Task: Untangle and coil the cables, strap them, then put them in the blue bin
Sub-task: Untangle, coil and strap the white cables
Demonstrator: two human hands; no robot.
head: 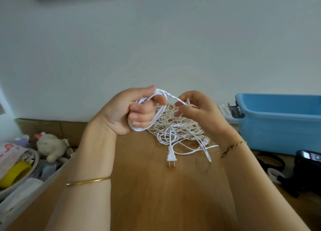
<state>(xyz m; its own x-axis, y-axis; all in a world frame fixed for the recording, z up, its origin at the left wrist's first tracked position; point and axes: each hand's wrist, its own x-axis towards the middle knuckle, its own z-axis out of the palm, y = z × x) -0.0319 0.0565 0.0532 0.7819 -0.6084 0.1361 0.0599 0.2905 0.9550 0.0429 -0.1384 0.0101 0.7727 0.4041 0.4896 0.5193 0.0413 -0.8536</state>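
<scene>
You're early in the job. A few loops of white cable are gathered into a small coil (156,117) in your left hand (119,112), but most of the line lies as a loose tangle (175,126) on the wooden table (152,187), with its two-pin plug (171,157) trailing out at 6 o'clock of the heap. Nothing is strapped, and the blue bin (271,131), at 3 o'clock of the tangle, shows no cable in the part you can see — so by my reading the untangling, most of the coiling, the strapping and the binning are all ahead.

Your left fingers (140,117) are curled tight through the coil, thumb over the top. Your right hand (201,114), at 3 o'clock of the left, pinches the twisted strand (171,96) leading off the coil between thumb and fingertips (180,104) — its other fingers are loosely bent.
</scene>
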